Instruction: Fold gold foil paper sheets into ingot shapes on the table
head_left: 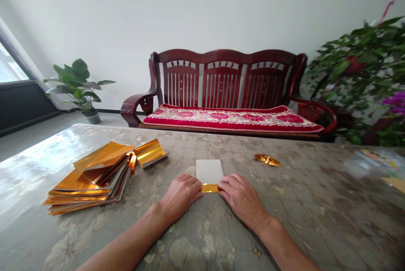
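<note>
A sheet of gold foil paper (209,170) lies white side up on the table in front of me. Its near edge is turned over, so a narrow gold strip shows between my hands. At the left end of that fold, my left hand (182,193) pinches the paper with its fingers bent. My right hand (242,197) grips the right end in the same way, fingertips pressed together on the strip. Both thumbs are mostly hidden. Beyond my right hand lies a folded gold foil piece (267,160), pointed at its ends.
On the left stands a stack of gold foil sheets (82,191), with a loose curled sheet (150,153) beside it. A clear plastic bag (373,163) rests at the right. Past the patterned table (202,241) are a wooden bench (221,87) and potted plants (79,81).
</note>
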The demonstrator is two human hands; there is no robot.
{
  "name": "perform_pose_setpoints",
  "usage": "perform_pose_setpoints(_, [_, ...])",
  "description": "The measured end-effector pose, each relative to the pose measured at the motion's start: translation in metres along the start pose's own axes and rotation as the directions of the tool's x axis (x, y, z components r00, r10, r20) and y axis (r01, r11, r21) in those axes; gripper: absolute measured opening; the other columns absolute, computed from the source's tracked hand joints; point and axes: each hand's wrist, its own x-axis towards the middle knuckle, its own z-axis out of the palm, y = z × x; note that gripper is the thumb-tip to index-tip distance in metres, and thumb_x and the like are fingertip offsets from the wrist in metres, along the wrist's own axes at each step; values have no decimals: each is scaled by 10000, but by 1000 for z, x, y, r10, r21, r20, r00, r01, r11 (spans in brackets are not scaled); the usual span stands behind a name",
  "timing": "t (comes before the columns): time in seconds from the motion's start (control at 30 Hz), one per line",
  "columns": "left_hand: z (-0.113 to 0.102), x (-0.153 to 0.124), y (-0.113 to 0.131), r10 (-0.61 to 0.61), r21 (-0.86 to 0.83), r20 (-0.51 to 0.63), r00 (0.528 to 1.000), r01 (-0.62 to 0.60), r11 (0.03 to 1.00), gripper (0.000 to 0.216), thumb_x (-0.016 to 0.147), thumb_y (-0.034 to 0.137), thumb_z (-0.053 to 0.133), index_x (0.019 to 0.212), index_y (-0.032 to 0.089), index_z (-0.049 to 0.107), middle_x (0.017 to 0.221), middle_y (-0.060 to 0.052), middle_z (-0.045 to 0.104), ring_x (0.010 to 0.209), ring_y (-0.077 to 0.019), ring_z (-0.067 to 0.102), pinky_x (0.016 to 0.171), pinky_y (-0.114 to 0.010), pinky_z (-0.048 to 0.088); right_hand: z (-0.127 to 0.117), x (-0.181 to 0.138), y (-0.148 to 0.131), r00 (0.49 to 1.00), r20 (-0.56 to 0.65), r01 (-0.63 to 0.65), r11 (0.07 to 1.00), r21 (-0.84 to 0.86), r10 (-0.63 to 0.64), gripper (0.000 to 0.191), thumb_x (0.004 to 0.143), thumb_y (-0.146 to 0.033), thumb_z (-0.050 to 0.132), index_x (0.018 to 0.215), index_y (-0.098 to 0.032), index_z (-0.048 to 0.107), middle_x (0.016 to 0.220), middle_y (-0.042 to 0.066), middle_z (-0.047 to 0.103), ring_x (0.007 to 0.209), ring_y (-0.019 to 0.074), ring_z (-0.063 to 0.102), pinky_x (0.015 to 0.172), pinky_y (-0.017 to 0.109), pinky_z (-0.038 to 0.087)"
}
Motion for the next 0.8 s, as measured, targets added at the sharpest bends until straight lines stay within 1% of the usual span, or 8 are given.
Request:
perform_pose_setpoints(0.07, [-1, 1, 0, -1, -6, -5, 1000, 1, 1000, 203, 960, 370, 549, 913, 200, 650, 877, -16, 693, 837, -192, 628, 792, -305, 465, 2, 1, 2, 1000, 6, 10, 999, -35, -10, 92, 920, -200, 612, 979, -225, 678, 958, 31, 678, 926, 217, 576, 837, 372, 467])
perform_pose_setpoints(0.13, [-1, 2, 1, 4, -8, -9, 1000, -4, 1000, 179, 946, 371, 576, 954, 208, 650, 922, -14, 693, 870, -198, 623, 799, -305, 469, 2, 1, 2, 1000, 2, 11, 999, -46, -11, 113, 917, -200, 617, 1013, -224, 671, 970, 30, 681, 914, 210, 581, 824, 359, 475])
perform_pose_setpoints(0.3, [-2, 5, 4, 54, 69, 38, 998, -56, 996, 187, 997, 263, 475, 947, 195, 642, 918, -28, 683, 854, -188, 618, 783, -293, 473, -1, 4, -2, 1000, 6, 27, 997, -73, -26, 105, 883, -208, 669, 982, -242, 675, 992, 22, 685, 931, 210, 588, 825, 349, 478])
perform_pose_setpoints(0.43, [-6, 7, 8, 78, 101, 82, 994, -86, 991, 152, 989, 197, 473, 975, 176, 623, 932, -43, 679, 866, -202, 622, 780, -307, 474, -1, 7, -5, 1000, 24, 1, 993, -119, 2, 93, 876, -218, 679, 967, -234, 664, 970, 25, 677, 923, 212, 588, 806, 342, 471])
perform_pose_setpoints(0.6, [-7, 6, 12, 90, 153, 134, 987, -110, 982, 129, 978, 145, 464, 977, 163, 592, 937, -54, 668, 866, -210, 622, 764, -318, 473, 6, 9, -7, 999, 50, 21, 974, -224, -10, 73, 915, -164, 608, 920, -214, 660, 928, 39, 670, 889, 219, 593, 773, 344, 447])
perform_pose_setpoints(0.67, [-6, 6, 13, 87, 185, 123, 989, -109, 977, 106, 968, 137, 479, 944, 162, 579, 920, -51, 660, 851, -213, 619, 742, -318, 469, 7, 9, -9, 999, 54, 14, 968, -249, -1, 75, 913, -155, 606, 902, -208, 658, 909, 43, 666, 875, 222, 593, 759, 344, 437])
perform_pose_setpoints(0.73, [-3, 7, 13, 75, 211, 98, 992, -94, 973, 93, 962, 135, 492, 924, 167, 571, 895, -42, 654, 830, -211, 616, 723, -315, 462, 7, 10, -11, 999, 44, -6, 972, -235, 17, 13, 898, -209, 644, 903, -209, 657, 911, 42, 664, 877, 226, 590, 756, 345, 430])
perform_pose_setpoints(0.8, [0, 9, 11, 59, 227, 81, 995, -76, 971, 95, 961, 142, 495, 910, 171, 570, 867, -34, 650, 804, -207, 613, 711, -312, 453, 7, 10, -12, 999, 24, -19, 976, -216, 25, 60, 879, -260, 679, 911, -214, 657, 918, 38, 664, 886, 229, 588, 757, 344, 421])
